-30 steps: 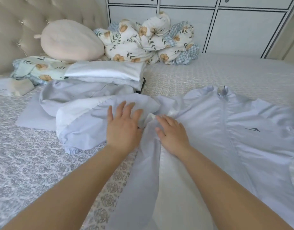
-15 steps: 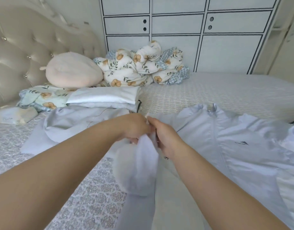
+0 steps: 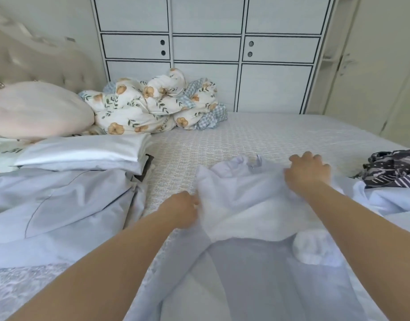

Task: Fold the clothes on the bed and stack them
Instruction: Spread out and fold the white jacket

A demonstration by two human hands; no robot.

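A pale blue zip jacket [image 3: 250, 262] lies spread on the bed in front of me, its sleeve folded across the chest. My left hand [image 3: 182, 210] pinches the folded sleeve at its left edge. My right hand [image 3: 308, 172] rests on the fabric near the collar with its fingers curled down onto it. To the left lies another pale blue garment [image 3: 60, 205], unfolded. Behind that one sits a stack of folded white and blue clothes [image 3: 88, 151].
A dark patterned garment [image 3: 393, 167] lies crumpled at the right edge. A floral duvet [image 3: 153, 105] and a pink cushion [image 3: 37, 110] sit at the head of the bed. The patterned bedspread [image 3: 245, 135] stretches to white wardrobe doors [image 3: 206, 49].
Both hands lifted the left sleeve and carried it right, laying it across the jacket's chest. My right hand moved up to the collar; my head tilted up.
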